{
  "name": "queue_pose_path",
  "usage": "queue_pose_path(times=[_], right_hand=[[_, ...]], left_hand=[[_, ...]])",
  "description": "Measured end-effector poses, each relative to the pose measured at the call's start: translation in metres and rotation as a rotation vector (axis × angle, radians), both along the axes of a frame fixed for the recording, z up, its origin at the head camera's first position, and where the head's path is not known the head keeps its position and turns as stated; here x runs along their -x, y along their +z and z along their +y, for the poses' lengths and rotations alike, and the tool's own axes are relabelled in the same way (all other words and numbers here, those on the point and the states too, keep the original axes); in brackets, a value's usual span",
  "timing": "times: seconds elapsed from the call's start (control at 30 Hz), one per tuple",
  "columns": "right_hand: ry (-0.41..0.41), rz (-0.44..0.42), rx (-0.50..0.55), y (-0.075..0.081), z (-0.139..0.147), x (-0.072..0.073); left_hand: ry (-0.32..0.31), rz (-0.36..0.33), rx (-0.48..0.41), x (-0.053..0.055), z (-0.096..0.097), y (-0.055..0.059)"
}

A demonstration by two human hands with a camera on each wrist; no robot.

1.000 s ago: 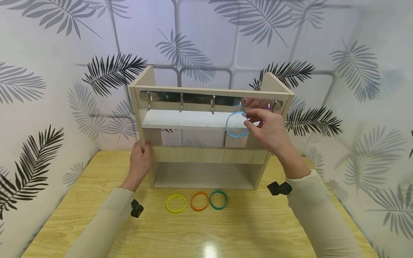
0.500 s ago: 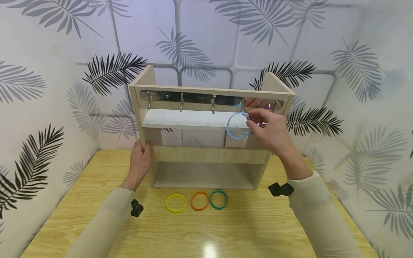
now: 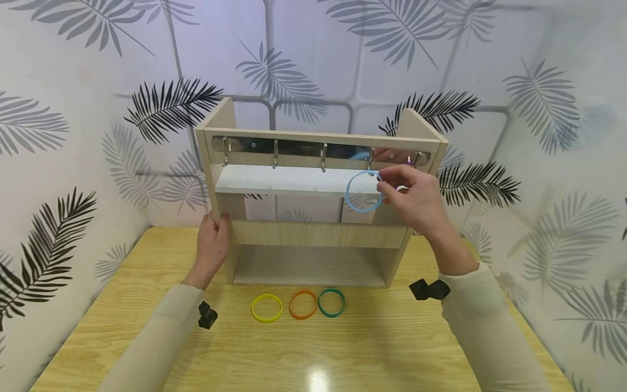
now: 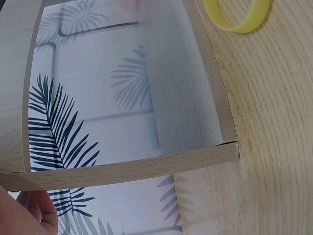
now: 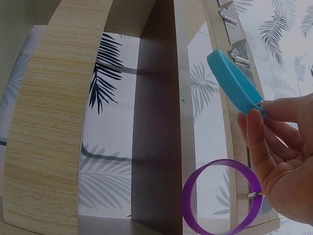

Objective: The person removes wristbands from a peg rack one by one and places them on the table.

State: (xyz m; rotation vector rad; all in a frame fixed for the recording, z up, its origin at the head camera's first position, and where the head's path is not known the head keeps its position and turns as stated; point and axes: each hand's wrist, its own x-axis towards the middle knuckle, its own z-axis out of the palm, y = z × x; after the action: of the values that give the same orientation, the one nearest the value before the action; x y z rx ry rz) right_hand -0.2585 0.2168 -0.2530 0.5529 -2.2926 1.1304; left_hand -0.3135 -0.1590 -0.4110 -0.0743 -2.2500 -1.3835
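My right hand (image 3: 416, 198) pinches a light blue silicone wristband (image 5: 229, 81) between thumb and fingers. The band's top edge sits right at the tip of the fourth hook (image 3: 370, 157) from the left, and a bit of metal shows by the fingertips in the right wrist view. A purple wristband (image 5: 188, 199) hangs from the rightmost hook, mostly hidden behind my hand in the head view. With my left hand (image 3: 213, 245) I hold the left side panel of the wooden shelf unit (image 3: 313, 235), thumb in front; other fingers are behind the panel.
A shiny hook rail (image 3: 299, 147) runs along the unit's upper front, its three left hooks bare. On the wooden table (image 3: 274, 359), before the unit, lie yellow (image 3: 266, 320), orange (image 3: 303, 317) and teal (image 3: 331, 316) wristbands. A leaf-patterned wall (image 3: 313, 60) stands close behind.
My right hand has shifted slightly to the right, still pinching the light blue wristband, which has moved a little right and down with it. My left hand has stayed on the side panel.
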Motion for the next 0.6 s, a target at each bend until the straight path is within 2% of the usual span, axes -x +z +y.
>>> queue_pose_path(times=[0.3,0.6], right_hand=[[-0.005,-0.001,0.002,0.000,0.000,-0.005],[0.000,0.014,-0.009,0.000,-0.002,-0.013]], left_hand=[[-0.005,-0.012,-0.004,-0.001,0.001,0.000],[-0.002,0.004,0.003,0.001,0.000,0.000]])
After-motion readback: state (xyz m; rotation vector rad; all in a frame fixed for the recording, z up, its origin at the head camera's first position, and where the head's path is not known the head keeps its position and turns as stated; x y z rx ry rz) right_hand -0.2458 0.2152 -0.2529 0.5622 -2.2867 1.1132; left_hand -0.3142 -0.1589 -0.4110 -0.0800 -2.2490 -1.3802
